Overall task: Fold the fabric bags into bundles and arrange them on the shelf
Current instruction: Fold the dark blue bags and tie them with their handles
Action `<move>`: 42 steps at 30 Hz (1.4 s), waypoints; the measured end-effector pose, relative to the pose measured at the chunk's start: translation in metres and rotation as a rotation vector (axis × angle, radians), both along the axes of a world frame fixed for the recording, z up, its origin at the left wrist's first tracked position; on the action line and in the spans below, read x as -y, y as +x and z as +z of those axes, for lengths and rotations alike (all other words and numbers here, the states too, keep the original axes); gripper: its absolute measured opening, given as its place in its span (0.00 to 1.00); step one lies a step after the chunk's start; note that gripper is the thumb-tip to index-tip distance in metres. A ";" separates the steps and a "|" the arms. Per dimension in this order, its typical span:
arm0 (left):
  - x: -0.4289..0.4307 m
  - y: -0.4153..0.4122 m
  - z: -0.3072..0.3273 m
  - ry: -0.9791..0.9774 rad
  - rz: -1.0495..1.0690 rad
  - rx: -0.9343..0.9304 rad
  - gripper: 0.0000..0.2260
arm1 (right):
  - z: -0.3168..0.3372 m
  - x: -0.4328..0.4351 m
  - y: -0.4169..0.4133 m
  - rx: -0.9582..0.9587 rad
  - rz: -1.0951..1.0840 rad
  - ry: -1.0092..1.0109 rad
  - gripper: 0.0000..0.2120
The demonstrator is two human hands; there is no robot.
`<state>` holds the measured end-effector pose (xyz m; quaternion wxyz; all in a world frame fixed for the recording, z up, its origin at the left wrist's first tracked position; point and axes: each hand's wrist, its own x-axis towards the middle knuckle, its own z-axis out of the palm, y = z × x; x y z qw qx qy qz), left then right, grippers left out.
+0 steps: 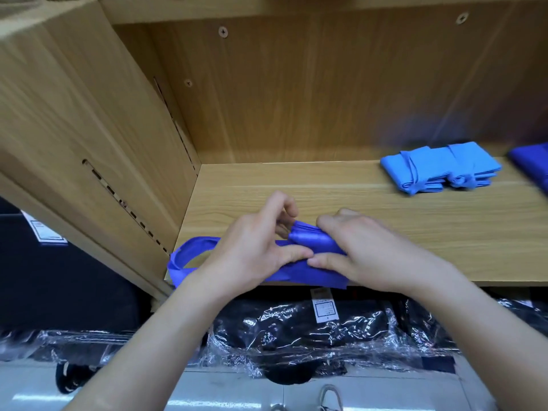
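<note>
A dark blue fabric bag [308,241] lies folded into a narrow roll at the front edge of the wooden shelf [385,232]. Its handle loop [189,253] trails out to the left, over the shelf's corner. My left hand [258,247] pinches the roll's left part between thumb and fingers. My right hand [361,247] grips the roll from the right, thumb tip meeting the left thumb. Two light blue folded bundles [439,170] sit side by side at the back right of the shelf.
Another dark blue fabric piece [533,164] shows at the right edge. The shelf's wooden side panel [89,129] rises on the left. Below the shelf lie black goods in clear plastic wrap [296,336] with a white label. A shoe [329,396] is on the pale floor.
</note>
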<state>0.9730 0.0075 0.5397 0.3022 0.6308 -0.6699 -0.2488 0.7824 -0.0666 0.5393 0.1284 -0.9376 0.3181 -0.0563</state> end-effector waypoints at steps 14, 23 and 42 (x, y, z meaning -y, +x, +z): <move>-0.040 0.069 0.031 -0.381 -0.359 0.896 0.06 | 0.016 0.052 -0.042 0.289 0.006 0.454 0.13; -0.055 0.033 0.090 -0.009 -0.524 -0.221 0.09 | 0.009 0.051 -0.030 0.479 -0.015 0.876 0.12; -0.016 0.021 0.027 0.128 -0.039 -1.168 0.24 | -0.014 0.039 -0.018 0.530 -0.098 0.900 0.15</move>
